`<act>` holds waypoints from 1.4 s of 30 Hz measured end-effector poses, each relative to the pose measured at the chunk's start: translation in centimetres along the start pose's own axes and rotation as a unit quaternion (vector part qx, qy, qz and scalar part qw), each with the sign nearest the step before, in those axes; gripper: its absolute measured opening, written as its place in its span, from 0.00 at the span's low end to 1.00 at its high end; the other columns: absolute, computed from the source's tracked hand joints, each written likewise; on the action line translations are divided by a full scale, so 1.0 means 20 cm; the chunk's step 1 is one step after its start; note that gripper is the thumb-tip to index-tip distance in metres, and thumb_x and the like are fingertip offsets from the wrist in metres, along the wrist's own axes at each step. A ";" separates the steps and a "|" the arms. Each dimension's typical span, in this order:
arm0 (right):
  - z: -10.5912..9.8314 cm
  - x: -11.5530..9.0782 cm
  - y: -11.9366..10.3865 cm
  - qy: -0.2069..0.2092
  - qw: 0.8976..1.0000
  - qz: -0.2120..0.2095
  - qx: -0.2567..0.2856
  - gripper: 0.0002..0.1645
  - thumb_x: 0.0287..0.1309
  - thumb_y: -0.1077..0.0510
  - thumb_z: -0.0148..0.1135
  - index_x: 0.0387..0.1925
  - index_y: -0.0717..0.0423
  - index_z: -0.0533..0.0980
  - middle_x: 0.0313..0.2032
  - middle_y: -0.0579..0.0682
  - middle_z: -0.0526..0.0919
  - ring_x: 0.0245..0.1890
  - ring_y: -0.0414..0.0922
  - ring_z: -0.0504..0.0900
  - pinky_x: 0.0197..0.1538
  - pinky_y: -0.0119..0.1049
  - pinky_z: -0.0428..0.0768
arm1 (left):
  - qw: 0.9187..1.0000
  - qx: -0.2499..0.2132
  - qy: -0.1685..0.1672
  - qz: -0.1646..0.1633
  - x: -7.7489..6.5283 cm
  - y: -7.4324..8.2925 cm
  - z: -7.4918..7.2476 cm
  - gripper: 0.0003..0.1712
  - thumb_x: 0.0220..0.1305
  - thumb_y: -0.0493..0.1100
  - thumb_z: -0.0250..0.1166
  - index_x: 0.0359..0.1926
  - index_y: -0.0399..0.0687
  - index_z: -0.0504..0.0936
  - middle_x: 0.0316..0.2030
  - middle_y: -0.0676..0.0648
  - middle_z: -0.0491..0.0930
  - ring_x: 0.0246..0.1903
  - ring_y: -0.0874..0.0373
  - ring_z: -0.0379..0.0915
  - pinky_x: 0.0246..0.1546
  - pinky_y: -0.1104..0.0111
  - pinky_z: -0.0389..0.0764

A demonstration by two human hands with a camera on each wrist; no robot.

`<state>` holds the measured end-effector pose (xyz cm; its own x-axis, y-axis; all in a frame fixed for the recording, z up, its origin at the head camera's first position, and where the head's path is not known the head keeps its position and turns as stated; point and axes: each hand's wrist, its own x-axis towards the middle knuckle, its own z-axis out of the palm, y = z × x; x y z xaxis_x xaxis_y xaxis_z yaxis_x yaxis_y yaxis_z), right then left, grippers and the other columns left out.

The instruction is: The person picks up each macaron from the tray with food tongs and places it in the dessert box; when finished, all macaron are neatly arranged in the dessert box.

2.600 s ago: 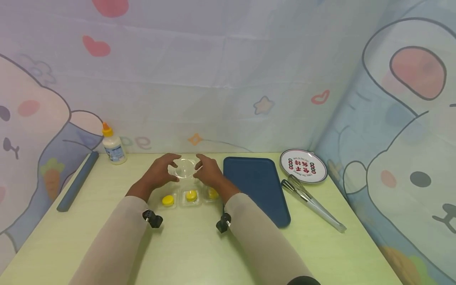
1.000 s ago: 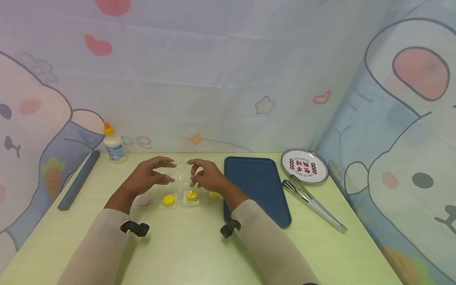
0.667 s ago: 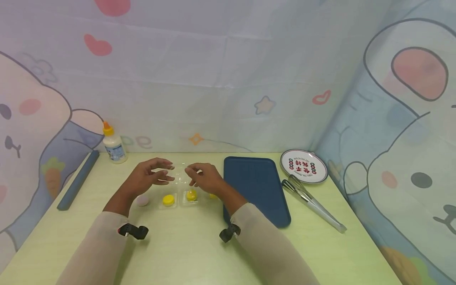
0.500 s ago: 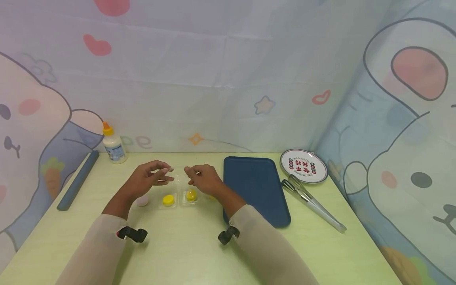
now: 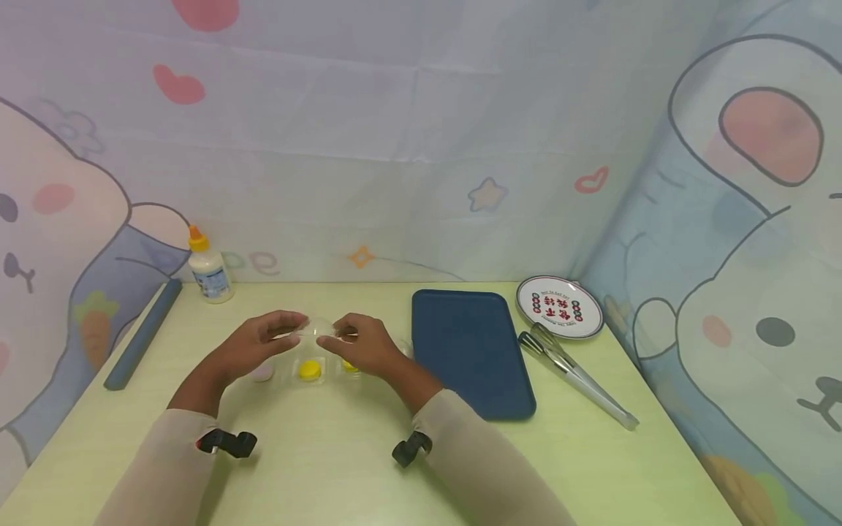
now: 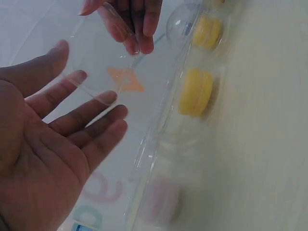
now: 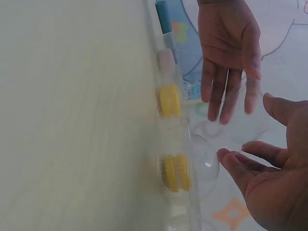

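A clear plastic dome lid (image 5: 317, 329) is held between the two hands, above the row of macarons. My left hand (image 5: 263, 340) has its thumb and fingers around the left side of the lid's rim; my right hand (image 5: 368, 349) grips the right side. Beneath them, a yellow macaron (image 5: 310, 370) sits in a clear plastic tray. Beside it, a second yellow macaron (image 7: 177, 172) has a clear dome (image 7: 206, 161) raised next to it and is partly behind my right hand in the head view. A pale pink macaron (image 5: 263, 371) lies at the left end of the row.
A blue tray (image 5: 473, 354) lies right of the hands. Farther right are metal tongs (image 5: 575, 376) and an oval plate (image 5: 559, 307) with red characters. On the left stand a glue bottle (image 5: 210, 270) and a blue-grey bar (image 5: 143, 336). A printed curtain (image 5: 421, 183) backs the table.
Both hands have shifted left, away from the middle macaron towards the left yellow one. They were apart about a second ago and now hold the dome lid between them.
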<state>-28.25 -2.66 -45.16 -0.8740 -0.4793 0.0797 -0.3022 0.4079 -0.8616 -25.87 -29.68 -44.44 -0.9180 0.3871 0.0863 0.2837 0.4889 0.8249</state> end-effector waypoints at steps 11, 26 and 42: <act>0.07 0.00 -0.01 0.001 0.999 -0.040 -0.006 0.34 0.67 0.51 0.78 0.67 0.62 0.79 0.68 0.56 0.82 0.70 0.54 0.82 0.75 0.44 0.80 | 0.997 0.068 -0.002 0.036 -0.06 -0.01 0.00 0.34 0.72 0.40 0.74 0.74 0.34 0.75 0.74 0.29 0.75 0.75 0.27 0.69 0.73 0.29 0.70; 0.19 0.01 -0.02 0.005 0.977 0.001 -0.213 0.36 0.61 0.46 0.82 0.69 0.43 0.81 0.72 0.44 0.80 0.78 0.51 0.66 0.78 0.60 0.61 | 0.994 0.113 0.011 0.001 -0.09 -0.06 0.04 0.37 0.63 0.42 0.81 0.71 0.44 0.79 0.72 0.28 0.73 0.74 0.25 0.61 0.69 0.24 0.67; 0.23 0.03 0.01 0.009 0.970 0.008 -0.243 0.37 0.56 0.46 0.86 0.67 0.40 0.83 0.69 0.43 0.84 0.76 0.49 0.68 0.74 0.60 0.62 | 0.990 0.137 0.007 -0.028 -0.09 -0.06 0.07 0.39 0.58 0.40 0.83 0.70 0.43 0.80 0.70 0.26 0.72 0.73 0.25 0.59 0.67 0.24 0.70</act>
<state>-26.98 -6.42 -47.52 -0.8852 -0.4584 0.0800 -0.4284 0.7357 -0.5247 -24.17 -29.88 -46.31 -0.9379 0.3428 0.0539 0.2945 0.7042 0.6460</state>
